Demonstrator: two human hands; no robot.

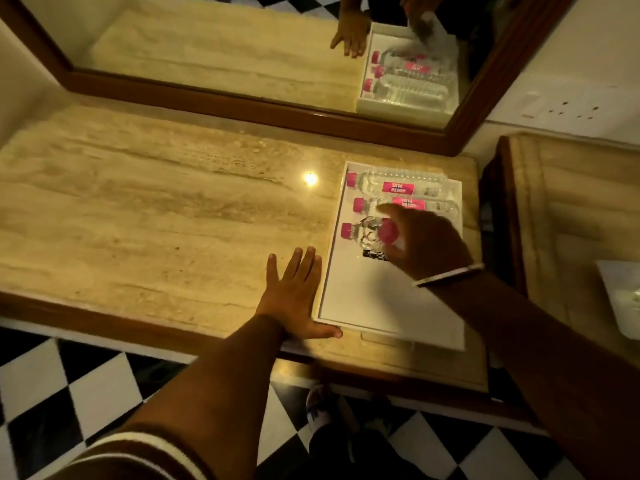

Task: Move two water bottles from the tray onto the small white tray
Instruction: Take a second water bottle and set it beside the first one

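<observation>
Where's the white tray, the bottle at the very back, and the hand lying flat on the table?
white tray [374,306]: head view, bare floor of the tray.
back bottle [398,187]: head view, its pink label.
left hand [294,299]: head view, back of the hand.

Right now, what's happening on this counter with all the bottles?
A person is loading water bottles into a white tray on a marble counter below a mirror. The right hand holds a pink-capped bottle over the tray. Three more bottles lie on their sides at the far end, such as the farthest one. The left hand rests flat on the counter against the tray's edge.
</observation>
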